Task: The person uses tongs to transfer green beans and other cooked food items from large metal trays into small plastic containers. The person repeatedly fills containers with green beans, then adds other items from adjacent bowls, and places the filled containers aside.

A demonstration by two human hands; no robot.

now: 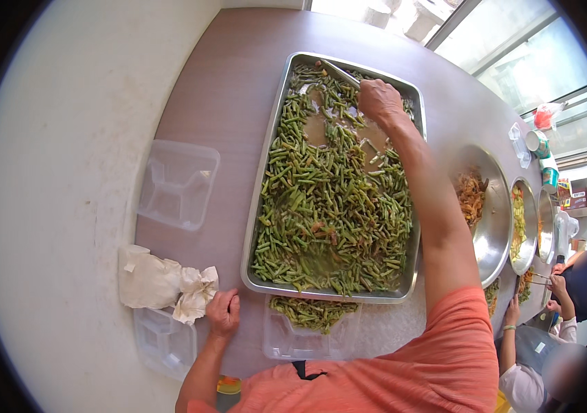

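Note:
A large rectangular metal tray full of cut green beans in brownish liquid lies before me. Over its far end, my right hand is closed around a slim metal utensil that slants up to the left; its exact kind does not show. At the tray's near left, my left hand rests in a loose fist on the table, with nothing visible in it. Right beside that hand lies a crumpled beige paper towel. A clear plastic container with green beans in it sits partly under the tray's near edge.
Clear compartment containers lie on the table at left, another below the paper towels. At right stand a large metal bowl of brownish food and smaller bowls. Two other people work at the far right.

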